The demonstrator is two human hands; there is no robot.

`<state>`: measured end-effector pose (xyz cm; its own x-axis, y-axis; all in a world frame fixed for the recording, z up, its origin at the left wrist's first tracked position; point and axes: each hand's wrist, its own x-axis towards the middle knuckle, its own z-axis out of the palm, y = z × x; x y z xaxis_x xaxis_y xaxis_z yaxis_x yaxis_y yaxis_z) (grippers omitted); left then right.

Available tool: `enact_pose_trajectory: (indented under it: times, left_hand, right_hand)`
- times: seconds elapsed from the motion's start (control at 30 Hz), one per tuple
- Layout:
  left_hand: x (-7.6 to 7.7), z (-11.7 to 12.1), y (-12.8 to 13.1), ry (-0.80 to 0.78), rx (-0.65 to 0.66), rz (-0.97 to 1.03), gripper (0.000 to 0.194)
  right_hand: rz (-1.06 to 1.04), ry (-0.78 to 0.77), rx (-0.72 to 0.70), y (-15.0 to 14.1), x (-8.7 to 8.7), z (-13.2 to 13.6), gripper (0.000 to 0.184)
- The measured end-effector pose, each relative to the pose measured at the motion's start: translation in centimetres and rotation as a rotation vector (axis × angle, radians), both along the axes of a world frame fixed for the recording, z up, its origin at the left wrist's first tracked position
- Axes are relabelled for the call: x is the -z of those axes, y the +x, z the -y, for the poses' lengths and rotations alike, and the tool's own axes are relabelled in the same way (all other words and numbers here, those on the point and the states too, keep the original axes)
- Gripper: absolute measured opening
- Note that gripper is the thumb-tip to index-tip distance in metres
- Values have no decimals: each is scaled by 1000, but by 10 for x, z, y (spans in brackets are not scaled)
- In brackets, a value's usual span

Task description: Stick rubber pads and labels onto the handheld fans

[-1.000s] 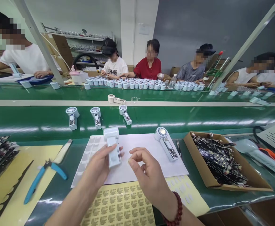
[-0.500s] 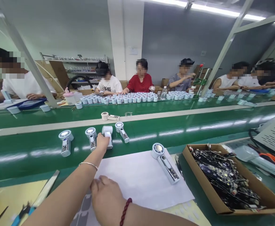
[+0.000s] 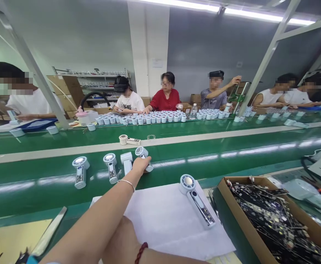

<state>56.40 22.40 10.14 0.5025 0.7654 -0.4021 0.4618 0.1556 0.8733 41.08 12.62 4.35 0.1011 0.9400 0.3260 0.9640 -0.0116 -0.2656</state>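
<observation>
My left hand (image 3: 141, 165), a silver bangle on its wrist, reaches out onto the green conveyor belt (image 3: 204, 161). Its fingers curl over the handle of a small white handheld fan (image 3: 140, 151), the rightmost of a row. A plain white fan (image 3: 126, 161) lies just left of the hand, and two more fans (image 3: 110, 167) (image 3: 80, 170) lie further left. My right hand (image 3: 122, 238), with red beads on the wrist, rests on the white paper sheet (image 3: 171, 220); the left forearm hides its fingers.
Another fan (image 3: 195, 196) lies on the paper's right part. A cardboard box (image 3: 221, 187) of circuit boards stands at the right. A metal blade (image 3: 49, 234) and blue pliers (image 3: 25, 256) lie at bottom left. Several people work across the far bench behind rows of white cups (image 3: 149, 119).
A second ago my left hand held the plain white fan over the paper. It set that fan down on the belt, then shifted right onto the neighbouring fan. My right hand dropped to the paper.
</observation>
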Motion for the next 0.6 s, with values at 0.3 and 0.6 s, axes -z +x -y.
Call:
enact_pose_trajectory:
  times: [0.3, 0.6]
  left_hand:
    - [-62, 69, -150, -123, -32, 607, 29]
    - [-39, 113, -268, -410, -609, 594, 19]
  right_hand:
    - [-407, -104, 142, 10, -8, 9, 21]
    - [-978, 88, 190, 29, -59, 75, 34]
